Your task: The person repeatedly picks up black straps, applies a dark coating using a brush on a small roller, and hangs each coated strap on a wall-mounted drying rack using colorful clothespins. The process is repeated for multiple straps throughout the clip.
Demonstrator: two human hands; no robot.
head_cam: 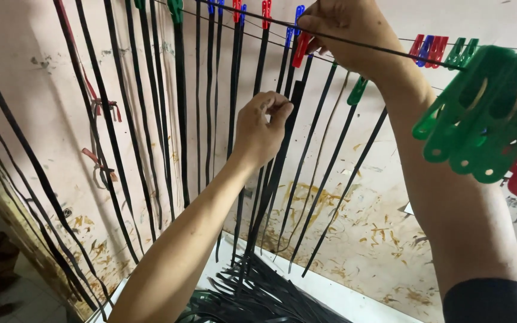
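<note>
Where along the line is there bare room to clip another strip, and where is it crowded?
Bare wire runs between the right hand and the idle red and green pegs. Left of that hand, hanging black strips crowd the line, where the left hand pinches one.

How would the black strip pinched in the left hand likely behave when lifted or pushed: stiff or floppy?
Probably floppy: the black strip hangs straight below the left hand, and similar strips lie curled in the pile. Likely light, since small clothespegs hold such strips on the line. It would probably swing if pushed.
</note>
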